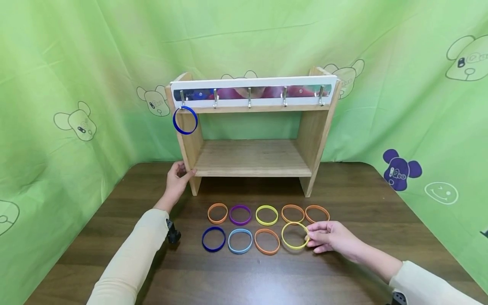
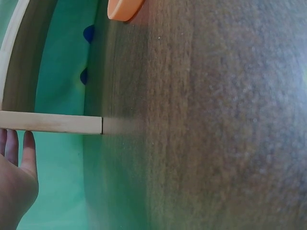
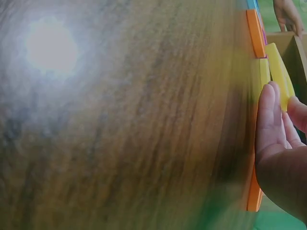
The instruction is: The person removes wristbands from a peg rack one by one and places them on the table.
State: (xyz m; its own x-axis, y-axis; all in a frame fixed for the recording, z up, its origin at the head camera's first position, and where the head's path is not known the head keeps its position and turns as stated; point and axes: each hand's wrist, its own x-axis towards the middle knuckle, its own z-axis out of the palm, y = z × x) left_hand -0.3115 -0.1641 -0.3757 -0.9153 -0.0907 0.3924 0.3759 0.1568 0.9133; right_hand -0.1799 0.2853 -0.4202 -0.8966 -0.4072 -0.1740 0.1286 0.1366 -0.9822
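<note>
My right hand point(image 1: 335, 241) pinches a yellow wristband point(image 3: 280, 72) between thumb and fingers. The band is tilted up, low over the table. My left hand point(image 1: 176, 182) touches the left side panel of a wooden shelf point(image 1: 251, 157), its fingers fairly straight against the outer side in the left wrist view. A dark blue wristband point(image 1: 185, 133) hangs from the leftmost metal hook point(image 1: 182, 98) on the shelf's top board. In front of the shelf lie more wristbands: an orange one point(image 1: 217, 223), a purple one point(image 1: 240, 224) and another yellow one point(image 1: 267, 224) among them.
Two orange bands point(image 1: 292, 206) lie at the right of the back row. The front row has a dark blue band point(image 1: 213, 250), a light blue band point(image 1: 239, 252) and an orange band point(image 1: 267, 253). A green curtain point(image 1: 95, 51) hangs behind the brown table point(image 1: 213, 284).
</note>
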